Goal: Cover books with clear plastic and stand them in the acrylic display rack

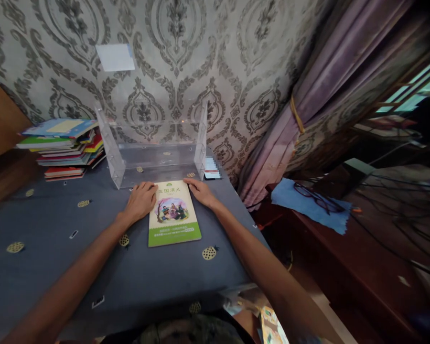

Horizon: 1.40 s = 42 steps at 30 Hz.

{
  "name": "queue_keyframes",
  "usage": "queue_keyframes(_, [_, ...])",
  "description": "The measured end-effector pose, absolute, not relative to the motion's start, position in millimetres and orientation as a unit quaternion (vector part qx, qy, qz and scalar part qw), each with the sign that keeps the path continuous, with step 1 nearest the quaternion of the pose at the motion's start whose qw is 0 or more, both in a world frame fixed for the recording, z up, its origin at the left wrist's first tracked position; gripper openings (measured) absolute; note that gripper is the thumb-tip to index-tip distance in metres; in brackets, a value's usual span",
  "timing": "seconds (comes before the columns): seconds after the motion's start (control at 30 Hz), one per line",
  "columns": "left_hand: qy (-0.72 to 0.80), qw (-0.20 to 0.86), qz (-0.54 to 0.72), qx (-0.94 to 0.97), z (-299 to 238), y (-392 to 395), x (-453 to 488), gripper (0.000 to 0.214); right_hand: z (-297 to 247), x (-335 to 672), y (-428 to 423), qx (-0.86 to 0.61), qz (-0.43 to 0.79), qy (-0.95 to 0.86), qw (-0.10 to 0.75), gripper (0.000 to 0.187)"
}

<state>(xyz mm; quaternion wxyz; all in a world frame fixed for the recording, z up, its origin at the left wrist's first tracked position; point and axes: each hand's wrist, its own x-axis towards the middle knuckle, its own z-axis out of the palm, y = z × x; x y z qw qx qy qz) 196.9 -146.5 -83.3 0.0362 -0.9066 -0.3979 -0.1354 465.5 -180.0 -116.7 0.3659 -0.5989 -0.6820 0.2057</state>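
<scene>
A paperback book with a cream and green cover, Chinese lettering and a picture of several figures lies face up on the blue tablecloth. My left hand is at its upper left edge, fingers bent against the cover's side. At the upper right corner, my right hand has its fingertips on the book's edge. The two hands hold the book between them; parts of the fingers are hard to make out. Just beyond the book stands a clear plastic rack with see-through side panels.
A stack of books stands at the back left. A pale blue item sits right of the rack. Farther right, glasses lie on a blue cloth, near dark cables. A purple curtain hangs beside the patterned wall.
</scene>
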Motion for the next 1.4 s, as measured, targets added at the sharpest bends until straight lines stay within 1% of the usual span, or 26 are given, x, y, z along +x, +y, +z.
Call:
queue_keyframes(0.17, [-0.343, 0.03, -0.112, -0.932, -79, -141, 219, 0.037, -116, 469, -177, -0.579, 0.23, -0.681, 0.384, 0.042])
queue_keyframes(0.4, [-0.279, 0.0, -0.116, -0.953, -79, -137, 264, 0.041, -117, 472, -177, -0.565, 0.24, -0.683, 0.396, 0.039])
queue_keyframes(0.73, [-0.202, -0.029, -0.179, -0.962, -88, -138, 271, 0.04, -124, 474, -171, -0.551, 0.262, -0.683, 0.403, 0.041])
queue_keyframes(0.97, [-0.137, -0.065, -0.181, -0.972, -86, -168, 260, 0.043, -124, 473, -173, -0.548, 0.261, -0.684, 0.404, 0.042])
queue_keyframes(1.2, [-0.066, -0.105, -0.166, -0.978, -80, -214, 244, 0.046, -123, 473, -174, -0.555, 0.239, -0.691, 0.398, 0.04])
queue_keyframes(1.4, [-0.025, -0.14, -0.148, -0.979, -70, -251, 233, 0.043, -125, 473, -171, -0.554, 0.239, -0.69, 0.4, 0.039])
